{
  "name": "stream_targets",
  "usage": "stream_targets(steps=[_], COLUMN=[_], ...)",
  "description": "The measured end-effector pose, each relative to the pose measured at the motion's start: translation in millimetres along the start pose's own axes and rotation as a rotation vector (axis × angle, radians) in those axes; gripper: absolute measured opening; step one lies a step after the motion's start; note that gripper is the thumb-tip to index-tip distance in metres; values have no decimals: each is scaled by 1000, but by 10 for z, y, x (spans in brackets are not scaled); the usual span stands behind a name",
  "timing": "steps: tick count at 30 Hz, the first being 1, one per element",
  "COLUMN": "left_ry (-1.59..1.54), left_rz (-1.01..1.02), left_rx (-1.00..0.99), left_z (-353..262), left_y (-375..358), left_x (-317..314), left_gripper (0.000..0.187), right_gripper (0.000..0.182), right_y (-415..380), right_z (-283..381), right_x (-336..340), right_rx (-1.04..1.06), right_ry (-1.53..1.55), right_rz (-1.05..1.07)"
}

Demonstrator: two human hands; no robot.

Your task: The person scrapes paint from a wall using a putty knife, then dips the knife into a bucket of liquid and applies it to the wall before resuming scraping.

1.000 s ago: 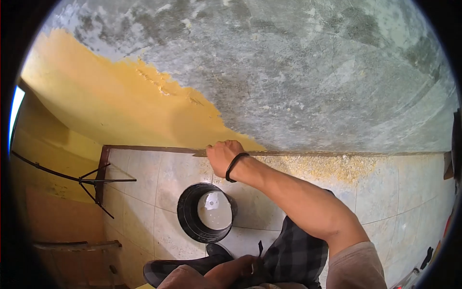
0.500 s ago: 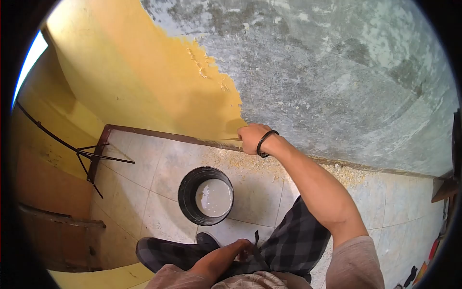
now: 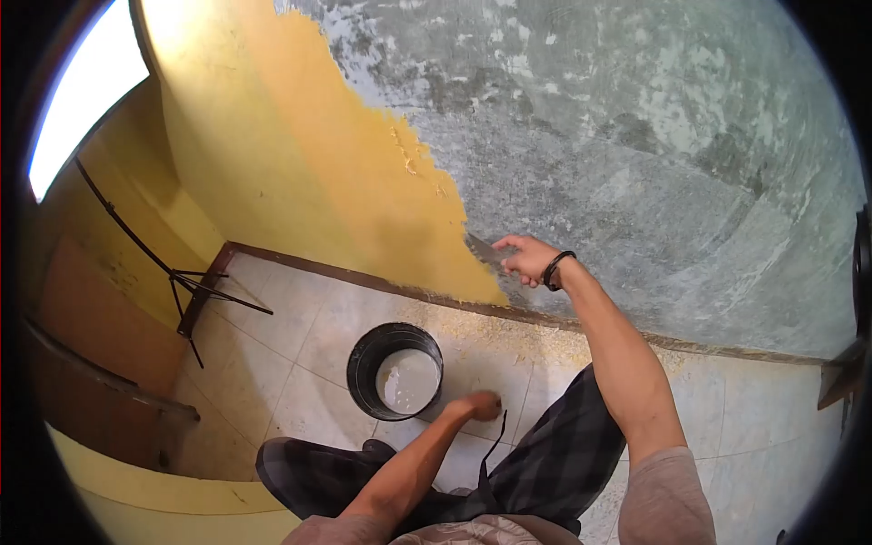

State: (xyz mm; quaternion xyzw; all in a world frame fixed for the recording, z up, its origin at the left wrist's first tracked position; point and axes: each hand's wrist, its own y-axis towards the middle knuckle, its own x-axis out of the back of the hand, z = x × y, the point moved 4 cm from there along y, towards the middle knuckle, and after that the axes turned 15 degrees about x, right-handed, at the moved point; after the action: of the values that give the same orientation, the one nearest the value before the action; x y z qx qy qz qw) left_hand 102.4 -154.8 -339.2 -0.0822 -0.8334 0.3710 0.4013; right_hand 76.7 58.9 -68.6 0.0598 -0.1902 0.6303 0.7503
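My right hand (image 3: 531, 259) is closed round a flat metal scraper (image 3: 486, 250), whose blade touches the wall where the yellow paint (image 3: 400, 204) meets the bare grey surface (image 3: 581, 173). A dark band circles that wrist. My left hand (image 3: 483, 405) is closed low over the floor, just right of a black bucket (image 3: 356, 381) holding whitish liquid (image 3: 409, 381). Whatever its fingers may hold is too small to make out. Near it a thin dark cord (image 3: 495, 445) rises from my waist.
Paint flakes (image 3: 545, 345) lie on the tiled floor (image 3: 354, 318) along the wall's foot. A black tripod stand (image 3: 186, 277) is at the left, beside a curved dark bar (image 3: 118, 386). A dark object (image 3: 845, 372) juts in at the right edge.
My right hand has moved up from the wall's foot, and the scraper now shows. My left hand has reached forward from my lap towards the bucket. The view has shifted slightly.
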Motion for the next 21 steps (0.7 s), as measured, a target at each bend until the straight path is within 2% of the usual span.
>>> stream_targets(steps=[1,3,4,6,9,13,16,19,21], left_ry=[11,-169,-183,-532,-572,-637,-674,-839,-1167], left_rz=[-288,-583,-586,-1023,-1038,-1025,-1033,-1008,-748], left_rx=[-69,-32,-36,-1,57,64,-20,-79,-53], left_z=[-40,-226,-277,-191,67,64,-69,-44,58], left_y=[-90,-472,-562,-799,-823,-884,-982,-956,-830], left_x=[266,810,868,1071,953,977,1291,1493,1591], left_gripper=[33,23,23,16,14,17,20,23,24], right_gripper=[50,49,49,47,45,47,44,44,43], right_y=[0,-32,-42,-32,131,370,508,572,635], right_z=[-25,-44,-49,-42,-55,-30,38,65,76], right_x=[47,66,66,40,5,-107,-214,-394,-493], right_rx=[-10,-25,-31,-10,-11,-36,-8,-6,10], right_ry=[38,117,105,75,65,53,10,43,59], right_rz=[-45,-85,-79,-41,-46,-69,-80,-44,-25])
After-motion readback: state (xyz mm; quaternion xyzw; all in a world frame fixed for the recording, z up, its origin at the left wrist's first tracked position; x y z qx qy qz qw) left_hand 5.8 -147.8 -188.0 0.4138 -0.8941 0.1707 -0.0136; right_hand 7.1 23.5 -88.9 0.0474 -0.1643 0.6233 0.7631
